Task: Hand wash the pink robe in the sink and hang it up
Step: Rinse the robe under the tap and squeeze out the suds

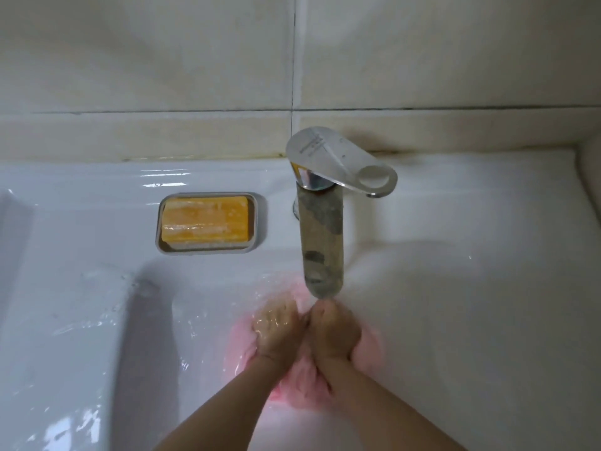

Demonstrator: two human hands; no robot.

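Nearest the lens, the bare left forearm (227, 398) and bare right forearm (377, 398) are seen entering from 6 o'clock and meeting just below frame centre.

1. The left hand (279, 330) and the right hand (335, 333) are set side by side, touching at the thumbs.
2. The pink robe (369, 349), a soft fabric garment bunched into a wet mass, is located inside the white glazed ceramic sink (455, 304), directly beneath both hands. Its folds are exposed at 3 o'clock, 6 o'clock and 9 o'clock of the hands.
3. The left hand's fingers (276, 315) are held pressed together and curled down into the fabric. Wet gloss is visible across the knuckles.
4. The right hand's fingers are curled over the fabric, and a fold is gripped. Their tips are hidden, so their spacing cannot be told.
5. The tarnished metal single-lever faucet (322, 242) is mounted at 12 o'clock of the hands. Its spout is directed to 6 o'clock and ends just above the thumbs.
6. The orange rectangular soap bar (205, 219) is seated in a grey rounded soap dish (258, 222) on the sink deck, at 9 o'clock of the faucet.
7. The beige tiled wall (146, 60) is found at 12 o'clock.
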